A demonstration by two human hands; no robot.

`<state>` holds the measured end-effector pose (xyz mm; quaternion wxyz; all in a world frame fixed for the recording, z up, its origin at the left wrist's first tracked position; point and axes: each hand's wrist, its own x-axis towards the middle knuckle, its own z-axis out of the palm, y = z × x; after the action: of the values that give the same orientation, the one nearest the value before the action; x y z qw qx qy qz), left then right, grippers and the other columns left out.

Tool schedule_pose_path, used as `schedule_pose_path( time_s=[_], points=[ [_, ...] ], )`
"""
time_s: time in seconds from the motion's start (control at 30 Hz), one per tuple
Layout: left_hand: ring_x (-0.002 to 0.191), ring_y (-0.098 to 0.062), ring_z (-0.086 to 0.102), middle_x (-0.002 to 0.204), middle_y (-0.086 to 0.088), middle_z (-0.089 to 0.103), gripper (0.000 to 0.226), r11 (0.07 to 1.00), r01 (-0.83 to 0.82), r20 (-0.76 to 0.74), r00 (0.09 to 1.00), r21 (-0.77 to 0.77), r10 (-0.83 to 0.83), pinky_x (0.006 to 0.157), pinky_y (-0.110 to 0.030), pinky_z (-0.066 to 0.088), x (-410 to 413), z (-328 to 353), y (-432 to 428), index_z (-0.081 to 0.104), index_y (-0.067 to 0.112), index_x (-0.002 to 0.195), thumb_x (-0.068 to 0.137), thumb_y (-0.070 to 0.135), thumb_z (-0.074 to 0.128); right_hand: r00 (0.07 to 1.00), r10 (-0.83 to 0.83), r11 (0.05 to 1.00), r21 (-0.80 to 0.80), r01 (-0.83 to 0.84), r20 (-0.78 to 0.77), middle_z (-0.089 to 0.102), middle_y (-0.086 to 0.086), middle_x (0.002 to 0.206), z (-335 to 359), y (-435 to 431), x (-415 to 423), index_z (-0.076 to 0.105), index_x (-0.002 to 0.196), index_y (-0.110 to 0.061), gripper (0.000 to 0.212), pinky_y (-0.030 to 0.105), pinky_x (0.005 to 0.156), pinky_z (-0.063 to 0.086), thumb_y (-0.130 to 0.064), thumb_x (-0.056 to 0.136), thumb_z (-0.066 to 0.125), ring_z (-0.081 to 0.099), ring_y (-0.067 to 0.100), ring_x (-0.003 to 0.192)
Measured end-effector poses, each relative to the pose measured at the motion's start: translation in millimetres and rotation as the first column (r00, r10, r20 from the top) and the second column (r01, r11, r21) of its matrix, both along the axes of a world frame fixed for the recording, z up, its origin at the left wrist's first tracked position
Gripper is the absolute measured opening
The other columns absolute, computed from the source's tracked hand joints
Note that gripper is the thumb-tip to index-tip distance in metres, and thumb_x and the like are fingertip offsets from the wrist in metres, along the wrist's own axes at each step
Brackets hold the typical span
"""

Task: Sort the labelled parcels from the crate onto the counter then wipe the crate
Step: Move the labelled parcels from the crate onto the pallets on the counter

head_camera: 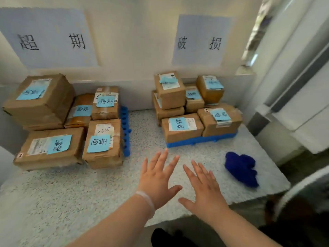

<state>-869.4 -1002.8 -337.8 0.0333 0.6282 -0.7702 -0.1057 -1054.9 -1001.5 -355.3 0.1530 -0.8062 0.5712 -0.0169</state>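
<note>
Over the speckled pale stone desk (80, 189), the left hand (156, 180) and right hand (204, 191) reach out side by side, palms down, fingers (162, 158) straight and spread, holding nothing. Just right of them a crumpled dark-blue cloth (242, 168) lies on the desk. Further back, brown cardboard parcels sit on blue plastic pallets (195, 140) in two groups: the left group (99, 157) bears blue sticky notes handwritten 超期 below a white wall sheet (49, 56) reading 超期, the right group (181, 134) notes reading 破损 below a second sheet (199, 57) reading 破损.
</note>
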Motion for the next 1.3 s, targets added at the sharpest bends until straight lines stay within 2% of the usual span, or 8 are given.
schedule_pose_path(
  time_s=[0.23,0.33,0.43,0.5,0.63,0.7,1.1,1.3],
  points=[
    [0.147,-0.019,-0.024,0.159,0.007,-0.028,0.084,0.961,0.276,0.023,0.961,-0.034,-0.275,0.120,-0.051,-0.009,-110,20,0,-0.022,0.047,0.147,0.091,0.069,0.037,0.962,-0.260,0.962,-0.062,0.265,0.081,-0.029,-0.012,0.157,15,38,-102,-0.021,0.144,-0.048,0.094,0.035,0.116,-0.018,-0.064,0.087,0.053,-0.027,0.010,0.145],
    [0.148,-0.019,-0.021,0.160,0.006,-0.024,0.083,0.922,0.386,0.023,0.922,-0.032,-0.385,0.120,-0.049,-0.010,-171,25,6,-0.020,0.047,0.147,0.092,0.065,0.039,0.934,-0.341,0.935,-0.066,0.349,0.101,-0.026,-0.012,0.157,13,64,-154,-0.015,0.148,-0.047,0.091,0.034,0.116,-0.016,-0.072,0.083,0.044,-0.025,0.008,0.144],
    [0.151,-0.024,0.001,0.164,0.003,-0.005,0.080,0.860,0.507,0.030,0.862,-0.060,-0.506,0.120,-0.050,0.001,-241,20,14,-0.007,0.048,0.150,0.087,0.066,0.040,0.873,-0.475,0.874,-0.053,0.483,0.108,-0.018,-0.008,0.161,11,93,-219,-0.010,0.151,-0.046,0.094,0.036,0.118,-0.012,-0.078,0.073,0.031,-0.017,0.012,0.149],
    [0.149,-0.027,0.017,0.163,0.000,0.012,0.081,0.831,0.554,0.002,0.832,-0.048,-0.555,0.118,-0.050,0.009,-292,20,24,0.001,0.047,0.150,0.080,0.068,0.037,0.816,-0.568,0.819,-0.021,0.573,0.103,-0.018,-0.006,0.163,10,115,-266,-0.009,0.152,-0.044,0.093,0.036,0.118,-0.011,-0.073,0.081,0.043,-0.016,0.014,0.150],
    [0.150,-0.021,-0.012,0.163,0.006,-0.015,0.081,0.749,0.662,-0.014,0.749,-0.001,-0.662,0.120,-0.047,-0.007,-386,11,50,-0.014,0.050,0.148,0.092,0.063,0.043,0.653,-0.753,0.658,0.102,0.746,0.086,-0.019,-0.004,0.162,5,162,-358,-0.007,0.154,-0.042,0.094,0.038,0.121,0.000,-0.056,0.089,0.059,-0.010,0.019,0.151],
    [0.150,-0.019,-0.014,0.162,0.008,-0.017,0.080,0.725,0.688,-0.020,0.726,0.022,-0.688,0.120,-0.045,-0.009,-428,5,60,-0.013,0.049,0.150,0.093,0.062,0.042,0.570,-0.818,0.574,0.155,0.804,0.074,-0.017,-0.004,0.163,-1,180,-399,-0.006,0.155,-0.040,0.095,0.039,0.122,0.004,-0.056,0.088,0.060,-0.007,0.020,0.151],
    [0.150,-0.020,-0.014,0.162,0.007,-0.018,0.079,0.705,0.652,0.001,0.734,0.279,-0.679,0.115,-0.040,-0.011,-546,-37,73,-0.011,0.046,0.150,0.095,0.058,0.044,0.413,-0.908,0.403,0.415,0.815,0.071,-0.013,-0.006,0.164,-41,209,-511,-0.007,0.156,-0.036,0.095,0.040,0.122,0.009,-0.054,0.090,0.059,-0.005,0.020,0.151],
    [0.151,-0.024,-0.007,0.163,0.005,-0.016,0.081,0.650,0.618,0.028,0.715,0.442,-0.699,0.120,-0.043,0.003,-571,-83,41,-0.011,0.044,0.151,0.094,0.061,0.043,0.312,-0.947,0.303,0.535,0.789,0.075,-0.007,-0.007,0.165,-77,181,-521,-0.005,0.156,-0.033,0.094,0.039,0.123,0.014,-0.054,0.090,0.059,-0.001,0.017,0.151]
  ],
)
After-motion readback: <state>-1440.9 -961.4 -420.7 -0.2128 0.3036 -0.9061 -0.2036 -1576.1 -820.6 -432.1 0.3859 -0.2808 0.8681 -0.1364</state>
